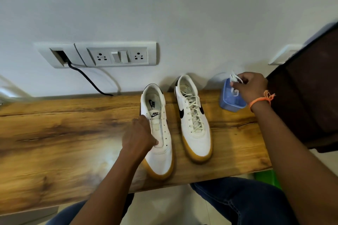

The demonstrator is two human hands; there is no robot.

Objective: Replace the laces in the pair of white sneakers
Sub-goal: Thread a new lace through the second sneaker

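Note:
Two white sneakers with gum soles stand on the wooden table (64, 133), toes toward me. The left sneaker (161, 144) has no lace in its eyelets. My left hand (139, 137) rests on its left side, thumb pressing near the tongue. The right sneaker (193, 122) is laced with a cream lace. At the table's back right, my right hand (250, 86) pinches a bunched white lace (236, 79) just above a blue plastic container (231, 100).
A white socket and switch panel (117, 55) is on the wall behind, with a black cable (87, 78) running down to the table. A dark wooden panel (307, 97) stands at the right edge. My knees in jeans show below the table's front edge.

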